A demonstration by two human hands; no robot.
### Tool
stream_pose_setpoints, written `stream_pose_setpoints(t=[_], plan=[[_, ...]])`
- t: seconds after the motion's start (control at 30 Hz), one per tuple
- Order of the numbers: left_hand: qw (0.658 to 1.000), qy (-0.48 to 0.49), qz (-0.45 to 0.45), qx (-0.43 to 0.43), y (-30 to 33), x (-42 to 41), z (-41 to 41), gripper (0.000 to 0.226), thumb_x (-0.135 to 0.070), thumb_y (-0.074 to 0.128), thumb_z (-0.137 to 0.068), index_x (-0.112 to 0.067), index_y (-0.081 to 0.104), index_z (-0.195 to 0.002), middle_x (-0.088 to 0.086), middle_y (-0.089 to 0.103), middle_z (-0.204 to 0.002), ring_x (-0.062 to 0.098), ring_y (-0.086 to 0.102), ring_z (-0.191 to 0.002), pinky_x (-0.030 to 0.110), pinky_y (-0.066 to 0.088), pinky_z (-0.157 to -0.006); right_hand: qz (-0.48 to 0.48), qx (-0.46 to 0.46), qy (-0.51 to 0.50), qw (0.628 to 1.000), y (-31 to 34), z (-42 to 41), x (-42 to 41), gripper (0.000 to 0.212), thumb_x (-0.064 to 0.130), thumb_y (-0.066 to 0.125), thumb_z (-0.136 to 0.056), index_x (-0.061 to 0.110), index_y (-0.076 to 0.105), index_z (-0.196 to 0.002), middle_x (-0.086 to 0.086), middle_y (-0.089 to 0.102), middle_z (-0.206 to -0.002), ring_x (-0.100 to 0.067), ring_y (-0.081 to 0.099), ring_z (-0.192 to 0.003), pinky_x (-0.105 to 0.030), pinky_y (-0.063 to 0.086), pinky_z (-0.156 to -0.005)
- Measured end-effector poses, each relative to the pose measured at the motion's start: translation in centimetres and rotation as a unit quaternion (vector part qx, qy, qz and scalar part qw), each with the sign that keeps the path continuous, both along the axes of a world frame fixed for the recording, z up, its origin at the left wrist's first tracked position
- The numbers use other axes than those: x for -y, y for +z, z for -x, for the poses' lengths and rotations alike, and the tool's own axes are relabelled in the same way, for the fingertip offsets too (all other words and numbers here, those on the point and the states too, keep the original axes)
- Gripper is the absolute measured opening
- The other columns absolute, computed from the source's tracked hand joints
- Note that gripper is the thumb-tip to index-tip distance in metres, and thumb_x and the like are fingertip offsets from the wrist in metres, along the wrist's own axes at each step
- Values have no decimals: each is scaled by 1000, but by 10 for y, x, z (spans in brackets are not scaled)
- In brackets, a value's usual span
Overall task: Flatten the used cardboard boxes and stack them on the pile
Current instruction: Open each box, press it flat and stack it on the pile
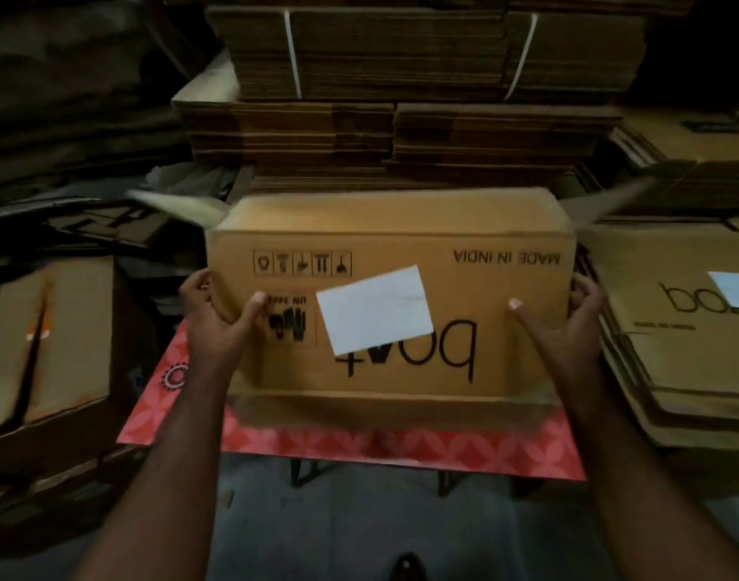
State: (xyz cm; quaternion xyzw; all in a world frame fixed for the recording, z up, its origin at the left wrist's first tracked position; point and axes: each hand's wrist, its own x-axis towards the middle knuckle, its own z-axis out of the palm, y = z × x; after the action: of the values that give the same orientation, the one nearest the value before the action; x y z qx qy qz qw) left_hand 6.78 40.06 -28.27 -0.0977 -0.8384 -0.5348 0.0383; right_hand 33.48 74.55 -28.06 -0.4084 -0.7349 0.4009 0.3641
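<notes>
A brown cardboard box (506, 287) stands upside down on a small table with a red patterned top (401, 450); its print reads inverted and a white label is stuck on the near face. Its top flaps are open and stick out left and right. My left hand (217, 312) grips the box's left near edge, thumb on the front face and fingers round the side. My right hand (569, 316) grips the right near edge the same way. A pile of flattened boxes (673, 350) with the same print lies at the right.
Tall strapped bundles of flat cardboard (401, 77) rise right behind the box. More cardboard boxes (49, 341) and dark sheets crowd the left side. The grey floor (338, 530) shows beneath the table, near me.
</notes>
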Motion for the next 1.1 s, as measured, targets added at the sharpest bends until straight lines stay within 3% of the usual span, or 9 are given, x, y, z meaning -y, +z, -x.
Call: stream_pose_setpoints(t=[0.17, 0.27, 0.37, 0.57, 0.63, 0.73, 0.87, 0.97, 1.1], plan=[[985, -16, 165, 45, 2, -3, -2, 99, -69, 72, -77, -57, 10, -153, 18, 33, -152, 44, 42, -134, 58, 44, -101, -45, 185, 73, 979, -3, 3, -2, 119, 73, 74, -74, 45, -4, -160, -9, 22, -165, -35, 32, -145, -52, 33, -112], [963, -10, 258, 74, 24, -20, 26, 90, -76, 63, -80, -48, 21, -155, 19, 37, -147, 43, 46, -130, 51, 43, -99, -32, 276, 94, 956, 13, 25, -29, 112, 90, 56, -72, 43, 5, -160, -14, 32, -160, -40, 39, -139, -53, 36, -110], [923, -46, 356, 139, 30, -34, 48, 82, -80, 52, -84, -51, 21, -154, 17, 20, -160, 46, 33, -141, 61, 39, -108, -7, 375, 136, 917, 22, 52, -49, 115, 93, 50, -72, 32, 14, -162, -12, 29, -164, -39, 32, -146, -48, 32, -115], [896, -49, 424, 119, 20, -33, 47, 76, -80, 37, -90, -52, 12, -156, 15, 12, -163, 45, 23, -145, 67, 27, -114, -12, 397, 96, 913, -5, 63, -48, 114, 101, 39, -64, 44, 11, -158, -14, 31, -160, -43, 36, -141, -59, 38, -110], [896, -45, 438, 62, 20, -29, 41, 76, -79, 35, -92, -44, 19, -158, 14, 10, -165, 42, 19, -148, 66, 21, -117, -49, 415, 82, 905, 1, 62, -38, 103, 95, 40, -73, 39, 18, -157, -17, 31, -158, -44, 37, -139, -62, 37, -109], [897, -98, 406, -146, 15, -28, 8, 88, -80, 32, -88, -25, 30, -157, 14, 10, -168, 32, 14, -153, 61, 7, -121, -235, 361, 69, 900, 13, 59, -1, 91, 82, 37, -85, 19, 37, -151, -18, 40, -152, -39, 39, -138, -61, 34, -111], [799, -242, 416, -361, -27, -27, -68, 120, -89, 46, -76, -9, 19, -161, 18, 7, -169, 33, 9, -156, 65, 10, -120, -378, 299, 219, 848, -10, 42, 88, 102, 77, 46, -83, 12, 27, -159, -14, 25, -166, -30, 25, -152, -58, 22, -120], [757, -221, 444, -425, -60, -18, -85, 119, -70, 72, -72, -10, 20, -160, 20, 9, -168, 36, 11, -155, 71, 16, -115, -463, 334, 244, 784, -44, 31, 137, 115, 67, 66, -78, 10, 14, -163, -14, 7, -170, -29, 9, -157, -60, 13, -123], [759, -188, 454, -428, -64, -12, -71, 119, -49, 82, -67, -17, 19, -162, 19, 10, -168, 39, 13, -154, 75, 15, -111, -453, 383, 205, 779, -50, 36, 158, 124, 57, 75, -74, 8, 5, -163, -15, -1, -170, -29, 1, -158, -61, 9, -123]])
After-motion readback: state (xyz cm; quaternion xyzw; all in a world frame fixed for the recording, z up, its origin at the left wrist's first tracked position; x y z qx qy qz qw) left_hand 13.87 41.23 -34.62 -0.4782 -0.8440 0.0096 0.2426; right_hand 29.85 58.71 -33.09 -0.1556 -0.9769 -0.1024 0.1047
